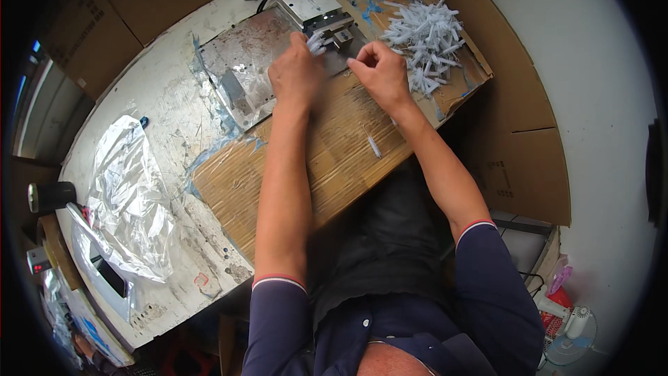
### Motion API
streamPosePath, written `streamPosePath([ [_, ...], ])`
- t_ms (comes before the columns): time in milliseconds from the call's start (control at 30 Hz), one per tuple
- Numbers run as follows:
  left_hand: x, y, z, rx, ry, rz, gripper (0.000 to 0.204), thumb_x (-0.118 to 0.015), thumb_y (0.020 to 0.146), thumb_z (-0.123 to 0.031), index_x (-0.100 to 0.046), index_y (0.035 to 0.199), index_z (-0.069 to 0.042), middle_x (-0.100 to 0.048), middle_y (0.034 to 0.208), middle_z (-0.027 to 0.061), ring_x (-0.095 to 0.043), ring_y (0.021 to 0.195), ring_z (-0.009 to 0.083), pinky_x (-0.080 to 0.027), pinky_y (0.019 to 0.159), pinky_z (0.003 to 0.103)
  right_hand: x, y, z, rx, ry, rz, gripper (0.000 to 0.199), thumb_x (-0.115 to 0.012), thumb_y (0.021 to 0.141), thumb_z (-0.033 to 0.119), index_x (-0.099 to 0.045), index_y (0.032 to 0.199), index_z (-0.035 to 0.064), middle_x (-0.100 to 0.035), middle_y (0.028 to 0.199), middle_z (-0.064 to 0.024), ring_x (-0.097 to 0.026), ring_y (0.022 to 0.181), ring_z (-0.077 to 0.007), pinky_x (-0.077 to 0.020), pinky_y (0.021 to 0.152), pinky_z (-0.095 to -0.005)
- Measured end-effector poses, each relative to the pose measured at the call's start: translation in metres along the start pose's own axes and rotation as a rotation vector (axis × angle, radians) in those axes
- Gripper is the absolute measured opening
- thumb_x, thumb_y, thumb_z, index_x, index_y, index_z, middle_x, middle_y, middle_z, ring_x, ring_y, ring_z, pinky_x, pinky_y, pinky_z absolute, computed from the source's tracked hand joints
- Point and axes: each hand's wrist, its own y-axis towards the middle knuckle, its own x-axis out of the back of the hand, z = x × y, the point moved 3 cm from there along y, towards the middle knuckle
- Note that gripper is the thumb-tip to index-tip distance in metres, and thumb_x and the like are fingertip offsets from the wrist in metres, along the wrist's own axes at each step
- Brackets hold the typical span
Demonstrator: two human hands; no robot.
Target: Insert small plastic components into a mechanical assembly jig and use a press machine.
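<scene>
White brushes (317,44) are filling the left hand's (296,75) pinch. The right hand (384,75) is hovering by the plate's (245,47) edge, fingers curled, grip unclear.

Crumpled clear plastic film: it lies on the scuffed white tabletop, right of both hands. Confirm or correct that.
The side is wrong: the head view shows the crumpled clear plastic film lying left of both the left hand and right hand, on the scuffed white tabletop.

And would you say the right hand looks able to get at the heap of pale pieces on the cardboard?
Probably yes: the right hand is close beside the pale heap, with nothing visible standing between them, though whether it already holds something is hard to tell.
</scene>
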Motion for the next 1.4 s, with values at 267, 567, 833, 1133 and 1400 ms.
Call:
streamPosePath([
  [267,-0.007,0.001,-0.004,-0.060,0.014,-0.076,0.038,-0.078,0.086,-0.027,-0.057,0.114,-0.010,-0.074,0.091,0.0180,-0.072,0.083,0.0398,-0.055,0.071,0.049,0.037,-0.077,0.006,0.419,-0.286,0.303,0.014,-0.070,0.084,0.003,-0.066,0.097,0.0038,-0.065,0.088,-0.0117,-0.067,0.081,-0.0315,-0.0543,0.073,-0.0406],
  [567,-0.009,-0.002,-0.004,-0.095,0.022,-0.123,0.037,-0.075,0.085,-0.019,-0.059,0.117,-0.013,-0.074,0.099,0.0150,-0.072,0.089,0.0374,-0.056,0.074,0.047,0.043,-0.087,0.004,0.684,-0.407,0.477,0.029,-0.063,0.077,-0.008,-0.068,0.103,0.0046,-0.062,0.102,-0.0105,-0.063,0.098,-0.0309,-0.0543,0.080,-0.0399],
  [833,-0.006,-0.003,0.001,-0.126,-0.013,-0.183,0.022,-0.074,0.086,-0.018,-0.066,0.107,-0.014,-0.074,0.100,0.0133,-0.072,0.087,0.0362,-0.056,0.074,0.046,0.054,-0.086,0.002,0.742,-0.346,0.531,0.027,-0.067,0.076,-0.007,-0.067,0.101,0.0043,-0.062,0.105,-0.0097,-0.063,0.098,-0.0288,-0.0541,0.080,-0.0388],
  [1133,-0.007,0.014,0.038,0.125,-0.920,-0.132,0.018,-0.068,0.101,-0.025,-0.066,0.104,-0.007,-0.067,0.086,0.0003,-0.053,0.062,0.0101,-0.042,0.054,0.028,0.036,-0.078,0.005,0.586,-0.350,0.369,0.011,-0.071,0.081,0.007,-0.063,0.088,0.0063,-0.062,0.088,-0.0101,-0.064,0.086,-0.0311,-0.0528,0.072,-0.0415],
  [1400,0.009,0.012,0.021,0.286,-1.802,0.237,0.025,-0.063,0.103,-0.018,-0.059,0.124,-0.005,-0.066,0.095,0.0028,-0.050,0.066,0.0067,-0.035,0.047,0.019,0.008,-0.022,0.005,0.124,-0.052,0.082,0.012,-0.072,0.085,0.014,-0.071,0.085,0.0021,-0.073,0.082,-0.0140,-0.071,0.075,-0.0306,-0.0552,0.070,-0.0387],
])
